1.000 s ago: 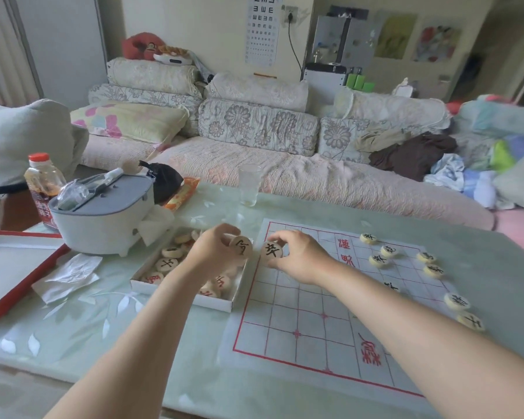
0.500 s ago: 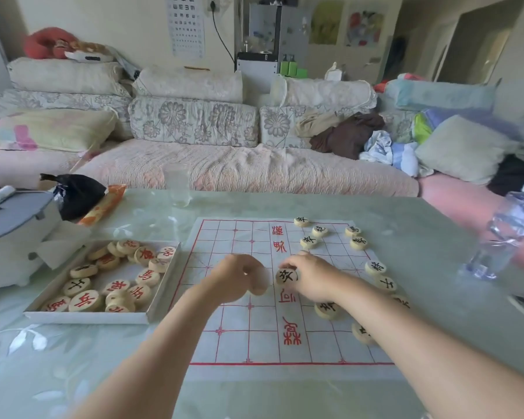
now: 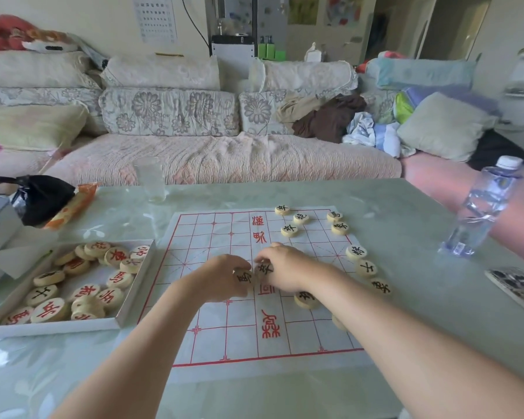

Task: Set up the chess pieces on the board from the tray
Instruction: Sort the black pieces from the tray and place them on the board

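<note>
Board at centre of counter; tray of pieces just left of it. Placed pieces along board's right side. Bottle far right, glass behind board, sofa beyond counter.

You are in a home living room. Across the upper half of the frame runs a long sofa with floral cushions and a heap of loose clothes at its right end. An eye chart hangs on the wall at upper left (an ordinary household touch), and a water dispenser stands behind the sofa at top centre. In the lower half, you sit at a low table under a pale green leaf-print cover, with a drinking glass, a snack packet and a water bottle on it.
</note>
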A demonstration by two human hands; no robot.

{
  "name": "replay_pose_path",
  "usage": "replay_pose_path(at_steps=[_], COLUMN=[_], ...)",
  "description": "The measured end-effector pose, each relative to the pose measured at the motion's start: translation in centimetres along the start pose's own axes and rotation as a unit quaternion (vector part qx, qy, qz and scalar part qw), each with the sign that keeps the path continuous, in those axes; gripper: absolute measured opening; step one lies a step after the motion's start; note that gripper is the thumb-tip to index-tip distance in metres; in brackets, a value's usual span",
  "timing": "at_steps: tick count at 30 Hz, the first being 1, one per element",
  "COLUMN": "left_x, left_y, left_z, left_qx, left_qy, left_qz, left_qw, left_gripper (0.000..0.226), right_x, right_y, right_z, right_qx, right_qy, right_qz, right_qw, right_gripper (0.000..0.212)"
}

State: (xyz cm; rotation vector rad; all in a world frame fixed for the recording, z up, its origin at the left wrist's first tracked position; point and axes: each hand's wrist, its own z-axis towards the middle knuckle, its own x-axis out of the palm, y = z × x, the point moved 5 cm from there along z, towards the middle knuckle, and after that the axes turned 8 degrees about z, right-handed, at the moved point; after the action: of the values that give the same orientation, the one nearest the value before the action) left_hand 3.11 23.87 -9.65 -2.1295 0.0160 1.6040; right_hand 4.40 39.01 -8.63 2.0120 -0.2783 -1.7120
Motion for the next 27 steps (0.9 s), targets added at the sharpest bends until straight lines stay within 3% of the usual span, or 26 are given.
replay_pose_path(at_steps=[6,13,21,27], left_x=[-0.4,0.1,0.4,0.3], left_y=[-1.2,-3.0,-4.3,-4.8], left_z=[-0.8,-2.6,-3.9,-4.6], left_qx=[0.011,0.039,0.072,0.070], left_qy=[-0.029,-0.054,-0.076,-0.073], left_qz=[-0.013,0.012,-0.009,0.010], left_qw=[0.999,0.998,0.994,0.995], left_gripper=[0.055,0.046,0.048,0.051], right_x=[-3.3,-4.0,-3.1,-2.6], right_y=[-0.4,-2.0,-2.4,-1.4], right_z=[-3.3,-8.4,-12.1,-13.5], right_qx=[-0.006,0.001,-0.004,-0.020], right_qy=[-0.036,-0.029,0.055,0.104], right_qz=[0.086,0.069,0.012,-0.026], right_qw=[0.996,0.997,0.998,0.994], right_gripper=[0.045,0.041,0.050,0.045])
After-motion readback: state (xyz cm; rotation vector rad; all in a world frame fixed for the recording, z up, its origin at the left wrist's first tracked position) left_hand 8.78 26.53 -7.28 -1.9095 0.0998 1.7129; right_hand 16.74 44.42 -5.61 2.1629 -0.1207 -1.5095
